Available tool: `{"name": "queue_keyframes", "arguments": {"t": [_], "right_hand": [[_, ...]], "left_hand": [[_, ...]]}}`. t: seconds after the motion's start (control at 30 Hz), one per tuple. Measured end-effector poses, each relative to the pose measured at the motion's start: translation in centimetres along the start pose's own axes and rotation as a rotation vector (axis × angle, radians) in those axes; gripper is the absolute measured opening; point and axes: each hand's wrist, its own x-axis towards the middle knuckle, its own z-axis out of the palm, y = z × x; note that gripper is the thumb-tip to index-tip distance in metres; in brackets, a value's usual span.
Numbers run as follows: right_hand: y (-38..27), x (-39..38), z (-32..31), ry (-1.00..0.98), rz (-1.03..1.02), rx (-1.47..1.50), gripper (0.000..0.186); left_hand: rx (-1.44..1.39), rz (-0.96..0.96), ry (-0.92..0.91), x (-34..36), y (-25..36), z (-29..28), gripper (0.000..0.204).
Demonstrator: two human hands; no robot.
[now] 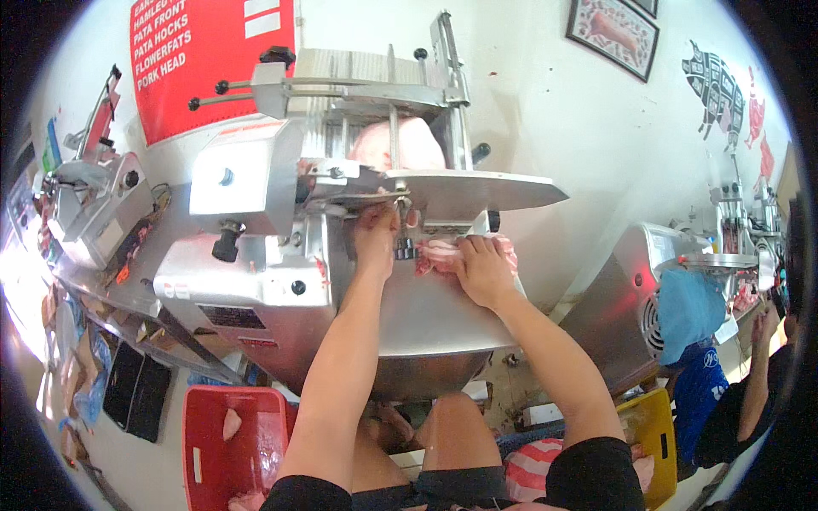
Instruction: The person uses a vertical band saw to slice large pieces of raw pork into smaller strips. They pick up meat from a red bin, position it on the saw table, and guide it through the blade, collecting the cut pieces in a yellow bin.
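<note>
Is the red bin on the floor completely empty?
No, the red bin holds a few pale pieces of meat.

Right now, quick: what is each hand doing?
Left hand: at the steel meat slicer, grip hidden, cannot tell.
Right hand: open, flat on the pink sliced meat pile.
</note>
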Motion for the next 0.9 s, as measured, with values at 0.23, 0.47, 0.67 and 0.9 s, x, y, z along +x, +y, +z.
{"name": "queue_keyframes", "arguments": {"t": [0.23,0.47,0.67,0.9], "right_hand": [[-0.8,-0.3,-0.9,-0.095,0.035,-0.038,0.052],[-0.4,-0.6,-1.0,-0.022,0.028,-0.098,0.071],[0.7,0.0,-3.5,-0.152,0.068,-0.053,0.077],[1.3,-0.4,-2.7,-0.145,-0.052,0.038,0.069]], "left_hand": [[0.306,-0.08,-0.027,-0.6,-0.4,-0.5,0.032],[0.393,-0.251,0.015,-0.9,0.1,-1.1,0.031],[0.391,-0.081,0.021,-1.1,-0.2,-1.0,0.029],[0.337,-0.04,-0.007,0.5,-1.3,-2.2,0.027]]}}
